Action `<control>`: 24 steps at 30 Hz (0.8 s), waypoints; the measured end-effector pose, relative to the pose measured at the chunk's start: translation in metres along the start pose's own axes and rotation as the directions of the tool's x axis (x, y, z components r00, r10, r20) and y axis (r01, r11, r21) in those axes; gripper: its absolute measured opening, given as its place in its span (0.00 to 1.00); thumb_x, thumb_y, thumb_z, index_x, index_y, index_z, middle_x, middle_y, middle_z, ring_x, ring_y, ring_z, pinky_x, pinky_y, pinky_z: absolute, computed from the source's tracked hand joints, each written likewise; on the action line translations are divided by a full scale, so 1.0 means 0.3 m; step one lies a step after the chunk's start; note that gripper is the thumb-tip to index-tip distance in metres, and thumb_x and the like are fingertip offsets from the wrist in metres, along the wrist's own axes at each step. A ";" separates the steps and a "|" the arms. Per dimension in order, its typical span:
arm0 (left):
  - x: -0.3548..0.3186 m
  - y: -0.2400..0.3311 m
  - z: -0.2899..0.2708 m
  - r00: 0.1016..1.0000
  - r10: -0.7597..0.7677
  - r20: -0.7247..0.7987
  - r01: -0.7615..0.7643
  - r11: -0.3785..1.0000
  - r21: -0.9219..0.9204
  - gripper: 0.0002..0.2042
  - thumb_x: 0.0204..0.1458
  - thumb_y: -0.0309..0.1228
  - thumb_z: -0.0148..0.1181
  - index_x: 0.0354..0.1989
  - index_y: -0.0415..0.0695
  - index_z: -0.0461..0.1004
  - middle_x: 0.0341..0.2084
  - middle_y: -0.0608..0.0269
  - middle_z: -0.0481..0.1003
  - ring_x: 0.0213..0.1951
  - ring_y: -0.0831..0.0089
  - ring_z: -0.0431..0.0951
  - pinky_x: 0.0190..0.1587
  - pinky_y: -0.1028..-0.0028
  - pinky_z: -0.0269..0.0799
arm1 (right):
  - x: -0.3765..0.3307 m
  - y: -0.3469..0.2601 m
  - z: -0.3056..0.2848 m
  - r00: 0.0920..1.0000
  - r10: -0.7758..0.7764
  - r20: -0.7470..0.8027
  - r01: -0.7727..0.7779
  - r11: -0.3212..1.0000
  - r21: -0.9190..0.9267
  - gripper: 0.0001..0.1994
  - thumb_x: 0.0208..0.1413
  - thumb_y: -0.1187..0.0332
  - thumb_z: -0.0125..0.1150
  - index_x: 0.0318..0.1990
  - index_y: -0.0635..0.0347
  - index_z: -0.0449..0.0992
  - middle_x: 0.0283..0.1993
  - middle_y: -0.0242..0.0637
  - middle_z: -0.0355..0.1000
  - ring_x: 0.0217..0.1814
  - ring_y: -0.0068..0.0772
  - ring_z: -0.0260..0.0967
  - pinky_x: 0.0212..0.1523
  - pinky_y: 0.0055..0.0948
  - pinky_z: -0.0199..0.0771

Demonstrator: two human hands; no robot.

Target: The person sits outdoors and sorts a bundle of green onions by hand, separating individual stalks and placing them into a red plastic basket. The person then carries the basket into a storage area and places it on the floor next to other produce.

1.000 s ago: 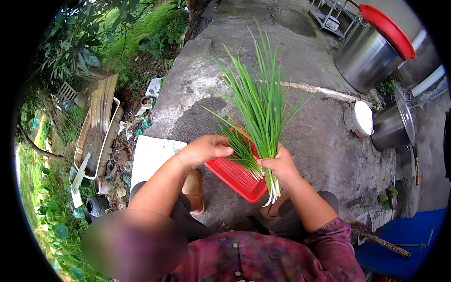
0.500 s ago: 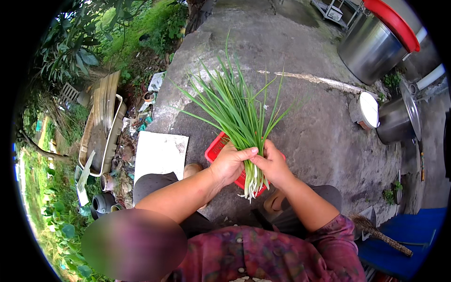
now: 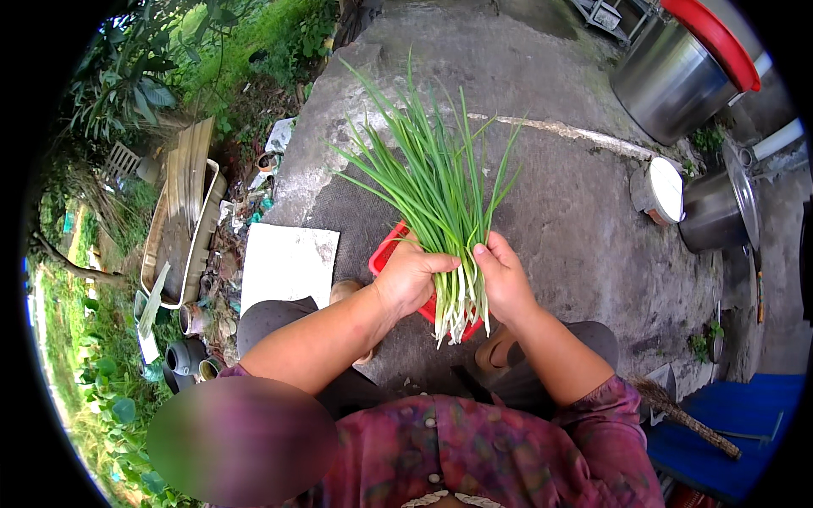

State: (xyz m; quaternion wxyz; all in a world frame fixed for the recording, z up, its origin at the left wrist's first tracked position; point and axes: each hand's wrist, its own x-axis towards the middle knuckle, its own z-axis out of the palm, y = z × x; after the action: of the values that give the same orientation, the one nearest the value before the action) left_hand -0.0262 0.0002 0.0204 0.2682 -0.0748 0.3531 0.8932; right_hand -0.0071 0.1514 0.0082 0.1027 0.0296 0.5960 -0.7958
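Observation:
A bunch of spring onions (image 3: 436, 190) stands fanned out in front of me, green leaves pointing away and white root ends (image 3: 457, 315) toward my body. My left hand (image 3: 408, 275) is closed round the lower stems, its thumb lying across the front. At the right edge of the bunch is my right hand (image 3: 508, 279), with thumb and forefinger raised and apart; its other fingers are partly hidden. Beneath the hands a red plastic basket (image 3: 385, 250) shows in part, mostly covered by the bunch and my left hand.
A white board (image 3: 290, 264) lies on the concrete ground by my left knee. Farther left are a worn tub (image 3: 207, 220) and several pots beside plants. At right stand a white-topped bucket (image 3: 665, 190) and large metal pots (image 3: 673, 89). A broom (image 3: 699, 430) lies by a blue surface.
My right thumb has come off the front of the stems to the bunch's right edge. The leaves sit more upright and together, and the root ends have shifted slightly up.

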 end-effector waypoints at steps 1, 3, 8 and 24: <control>0.001 0.006 0.005 1.000 -0.002 -0.004 0.003 1.000 0.016 0.22 0.42 0.10 0.49 0.49 0.35 0.66 0.42 0.52 0.73 0.45 0.59 0.75 0.51 0.61 0.70 | 0.000 0.000 0.001 1.000 0.003 0.009 -0.003 1.000 -0.005 0.13 0.63 0.69 0.42 0.51 0.65 0.63 0.47 0.37 0.68 0.47 0.24 0.65 0.51 0.26 0.66; 0.002 0.001 -0.006 1.000 -0.019 -0.009 0.019 1.000 0.015 0.22 0.42 0.11 0.48 0.50 0.34 0.65 0.43 0.51 0.72 0.45 0.59 0.75 0.51 0.61 0.70 | -0.006 -0.010 -0.001 0.996 0.086 0.030 -0.087 0.996 0.035 0.14 0.61 0.71 0.46 0.53 0.65 0.62 0.48 0.38 0.68 0.49 0.25 0.65 0.52 0.27 0.65; 0.006 0.001 -0.004 0.999 -0.043 -0.013 0.043 0.999 0.030 0.24 0.40 0.11 0.46 0.51 0.34 0.64 0.43 0.50 0.72 0.45 0.57 0.75 0.50 0.60 0.70 | -0.007 -0.006 0.005 0.997 0.036 0.072 -0.034 0.999 -0.040 0.21 0.52 0.80 0.54 0.54 0.65 0.58 0.50 0.39 0.67 0.52 0.27 0.65 0.54 0.29 0.65; 0.016 0.035 -0.034 0.975 -0.172 0.142 0.185 0.979 -0.088 0.23 0.42 0.22 0.53 0.52 0.33 0.64 0.43 0.50 0.73 0.43 0.59 0.76 0.50 0.61 0.72 | 0.006 -0.027 -0.022 0.983 0.158 0.094 -0.180 0.928 0.327 0.13 0.58 0.76 0.47 0.50 0.65 0.61 0.46 0.40 0.68 0.47 0.29 0.69 0.50 0.32 0.70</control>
State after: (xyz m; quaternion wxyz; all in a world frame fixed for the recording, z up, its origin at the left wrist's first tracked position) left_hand -0.0364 -0.0110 0.0176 0.3664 -0.0598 0.2809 0.8850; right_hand -0.0109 0.1599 0.0137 0.1842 0.0713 0.4441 -0.8739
